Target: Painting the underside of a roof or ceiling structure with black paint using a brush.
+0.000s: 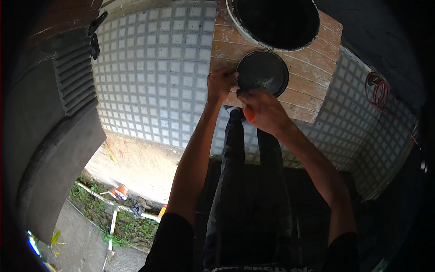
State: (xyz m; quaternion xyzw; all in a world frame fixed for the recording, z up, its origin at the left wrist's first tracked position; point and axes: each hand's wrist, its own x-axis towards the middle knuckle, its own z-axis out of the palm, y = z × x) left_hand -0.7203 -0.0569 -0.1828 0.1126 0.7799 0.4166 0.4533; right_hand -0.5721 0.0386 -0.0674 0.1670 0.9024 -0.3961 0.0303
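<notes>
A shallow round black pan (280, 61) sits on a wooden-plank table top (301, 106), a smooth dark grey layer inside it with a wet shine. At the pan's left rim, my left hand (220, 84) is closed, its fingers pinching the edge. My right hand (268, 112) is closed too, at the near side of the pan, around an orange-handled tool (248, 113). Most of that tool is hidden by the fingers, and its working end near the rim is too dark to make out.
A large pale-rimmed bucket (235, 22) with a dark inside stands just beyond the pan. Light square tiles (149, 86) cover the floor. A coiled red cable (377, 90) lies at right. A ledge (136, 165) and a planted strip (136, 229) lie lower left.
</notes>
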